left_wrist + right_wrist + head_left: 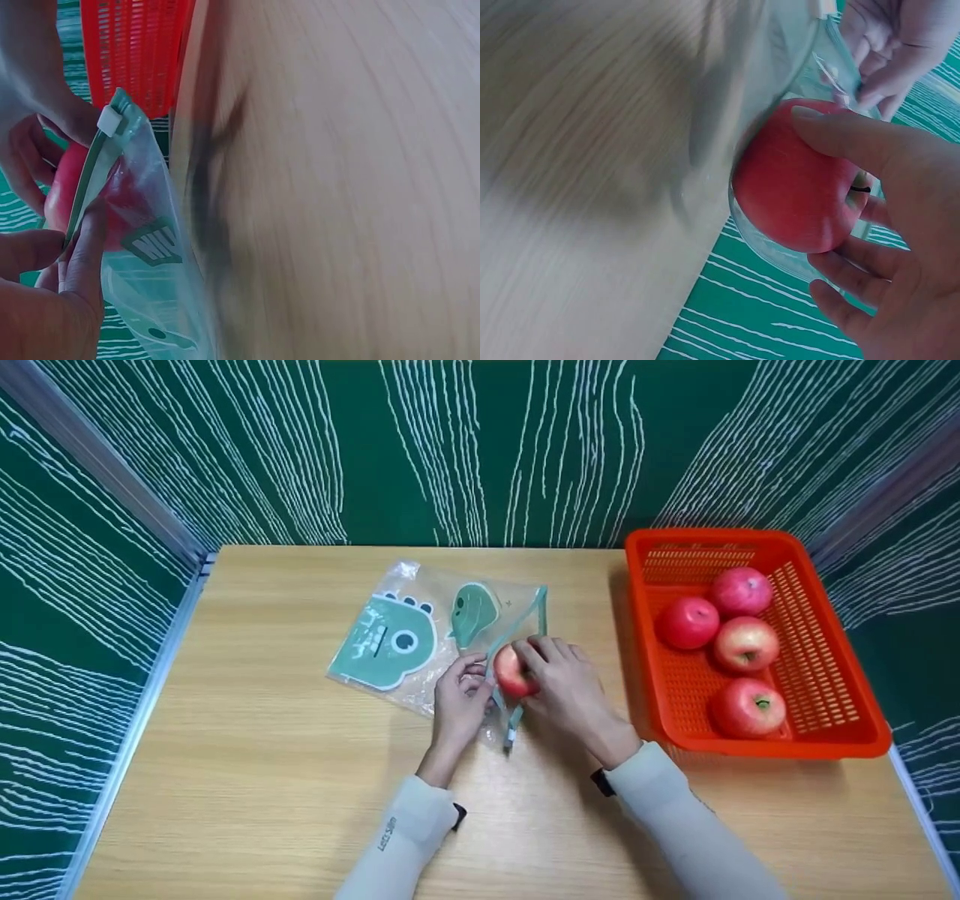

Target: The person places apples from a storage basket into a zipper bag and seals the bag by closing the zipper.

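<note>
A clear zip bag (427,697) printed with green cartoon shapes lies on the table, its green-edged mouth spread apart at the right end. My left hand (459,697) pinches one edge of that mouth between thumb and fingers, as the left wrist view shows. My right hand (566,686) grips a red apple (799,184), thumb on one side and fingers on the other. The apple sits in the bag's opening, partly behind the clear film in the left wrist view. A white slider (109,121) is at one end of the zip.
An orange-red plastic basket (832,660) stands to the right on the wooden table (247,765), with several apples (748,707) inside. Green walls with white lines (502,450) enclose the table at the back and sides.
</note>
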Motion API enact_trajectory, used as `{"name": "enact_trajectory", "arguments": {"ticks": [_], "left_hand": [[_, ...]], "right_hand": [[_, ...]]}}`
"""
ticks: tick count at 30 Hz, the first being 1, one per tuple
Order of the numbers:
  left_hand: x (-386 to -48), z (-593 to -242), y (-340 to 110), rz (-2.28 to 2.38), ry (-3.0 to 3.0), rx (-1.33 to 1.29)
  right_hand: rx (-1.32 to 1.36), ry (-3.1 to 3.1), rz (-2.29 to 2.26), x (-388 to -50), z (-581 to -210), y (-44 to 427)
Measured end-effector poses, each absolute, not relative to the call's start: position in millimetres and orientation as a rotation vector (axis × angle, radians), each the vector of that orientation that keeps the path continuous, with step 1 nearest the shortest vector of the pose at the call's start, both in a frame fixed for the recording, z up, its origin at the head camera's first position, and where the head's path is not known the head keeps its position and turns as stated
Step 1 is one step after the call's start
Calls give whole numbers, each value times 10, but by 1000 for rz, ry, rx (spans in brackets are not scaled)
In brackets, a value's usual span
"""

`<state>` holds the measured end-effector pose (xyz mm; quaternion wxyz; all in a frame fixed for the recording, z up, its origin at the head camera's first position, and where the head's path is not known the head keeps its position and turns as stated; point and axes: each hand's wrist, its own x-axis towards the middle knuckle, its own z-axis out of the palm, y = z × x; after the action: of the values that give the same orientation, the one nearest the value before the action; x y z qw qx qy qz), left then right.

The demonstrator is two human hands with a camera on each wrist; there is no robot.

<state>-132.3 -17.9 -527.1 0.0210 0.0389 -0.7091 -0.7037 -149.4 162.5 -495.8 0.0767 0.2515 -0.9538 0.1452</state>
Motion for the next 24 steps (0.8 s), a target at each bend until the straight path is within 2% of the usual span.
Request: {"name": "enact_trajectory", "arguments": {"ticks": [13, 24], "left_hand": [[-1315, -5204, -175, -2189, -2180, 104], [-1322, -5151, -184, -2203, -2193, 139]], "right_hand": [[748, -2884, 453, -1566, -5049, 1569], [843, -2823, 437, -1622, -5083, 1496]]}}
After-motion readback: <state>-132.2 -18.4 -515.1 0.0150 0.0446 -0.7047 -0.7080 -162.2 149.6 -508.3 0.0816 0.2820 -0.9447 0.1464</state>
